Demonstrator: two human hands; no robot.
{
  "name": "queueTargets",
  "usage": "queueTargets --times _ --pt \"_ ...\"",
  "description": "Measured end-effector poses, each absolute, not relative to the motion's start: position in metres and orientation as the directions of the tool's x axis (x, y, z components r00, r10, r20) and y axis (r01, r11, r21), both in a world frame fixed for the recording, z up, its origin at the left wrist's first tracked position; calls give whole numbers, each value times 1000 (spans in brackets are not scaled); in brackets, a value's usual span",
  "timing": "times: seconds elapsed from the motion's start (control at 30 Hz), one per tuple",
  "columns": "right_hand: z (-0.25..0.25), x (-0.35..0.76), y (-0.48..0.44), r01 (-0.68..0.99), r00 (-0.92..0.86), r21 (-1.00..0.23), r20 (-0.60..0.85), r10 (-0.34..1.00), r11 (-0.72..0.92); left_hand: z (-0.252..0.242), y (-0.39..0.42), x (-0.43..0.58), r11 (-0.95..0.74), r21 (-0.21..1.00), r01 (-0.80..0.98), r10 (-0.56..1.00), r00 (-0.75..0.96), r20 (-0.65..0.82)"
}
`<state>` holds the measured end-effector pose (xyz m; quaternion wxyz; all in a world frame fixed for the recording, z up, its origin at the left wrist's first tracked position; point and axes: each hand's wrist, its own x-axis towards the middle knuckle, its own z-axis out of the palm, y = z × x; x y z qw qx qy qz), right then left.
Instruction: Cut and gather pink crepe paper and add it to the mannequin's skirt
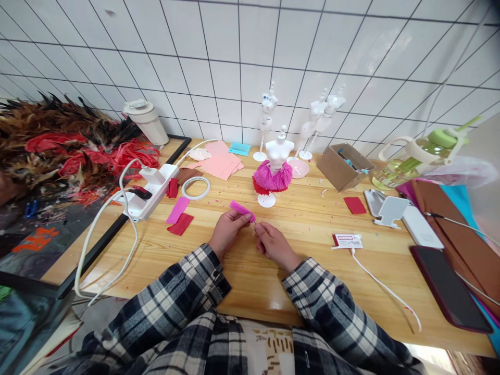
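A folded strip of magenta crepe paper (241, 209) is pinched between the thumb and fingers of my left hand (229, 229). Close by, my right hand (275, 244) is closed, its thumb and forefinger tips at the strip's right end. A thin pale glint shows between the hands, too small to name. Just beyond them stands a small white mannequin (279, 148) on a round base. It wears a gathered magenta paper skirt (272, 177) with a red frilled edge. Left of my hands lie a flat magenta paper piece (177, 210) and a red paper piece (180, 224).
A tape roll (209, 188), pink paper sheets (221, 160) and a power strip (154, 192) lie leftward. More mannequins (267, 117) stand by the tiled wall. Rightward are a cardboard box (339, 169), a drink bottle (420, 159), a phone stand (390, 211) and a phone (449, 289).
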<state>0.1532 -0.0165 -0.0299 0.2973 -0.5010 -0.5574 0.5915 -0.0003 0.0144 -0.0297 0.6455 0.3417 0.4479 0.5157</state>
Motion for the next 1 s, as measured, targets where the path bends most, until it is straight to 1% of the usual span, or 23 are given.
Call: queueTargets --times 0.27,0.53,0.73,1.0 --pt "-24 149 -18 156 -298 -950 -308 904 -272 -33 13 1 214 927 -307 976 36 -214" --pt "-24 148 -18 163 -287 -952 -298 911 -260 -35 14 0 209 943 -257 978 30 -208" --pt "-26 149 -18 159 -291 -962 -262 920 -223 -35 14 0 200 936 -288 980 50 -194" --pt "-26 148 -18 169 -281 -962 -255 925 -213 -36 14 1 200 934 -296 980 55 -192"
